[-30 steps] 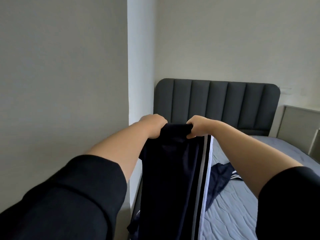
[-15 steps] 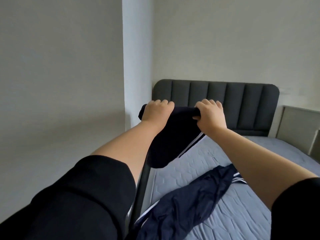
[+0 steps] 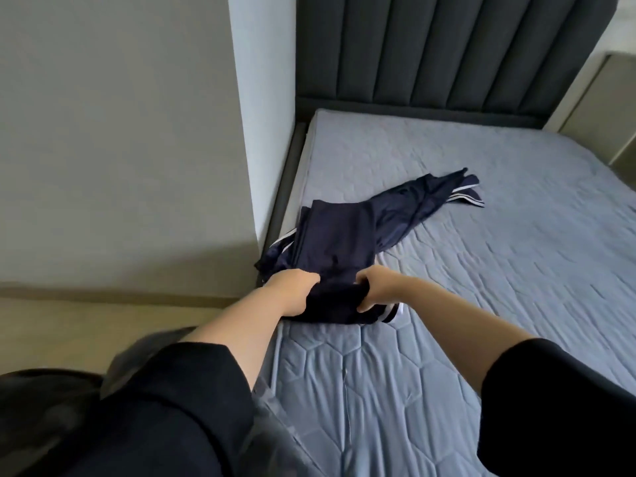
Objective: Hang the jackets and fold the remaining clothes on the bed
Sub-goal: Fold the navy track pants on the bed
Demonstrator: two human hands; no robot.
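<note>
Dark navy track pants (image 3: 335, 241) with white side stripes lie on the grey-blue quilted mattress (image 3: 499, 242) near its left edge. My left hand (image 3: 292, 287) grips the near end of the fabric on the left, and my right hand (image 3: 377, 287) grips it on the right. The stretch between my hands is bunched and dark. A second crumpled navy garment (image 3: 426, 201) with white stripes stretches away toward the middle of the bed, partly under the pants.
A dark grey padded headboard (image 3: 447, 53) stands at the far end. A white wall corner (image 3: 261, 115) juts beside the bed's left edge. A beige cabinet (image 3: 605, 108) sits at the far right. Pale floor (image 3: 103, 325) lies to the left.
My hands held the pants up in the air before; now they have come down and the pants lie on the mattress. The view has tilted down toward the bed.
</note>
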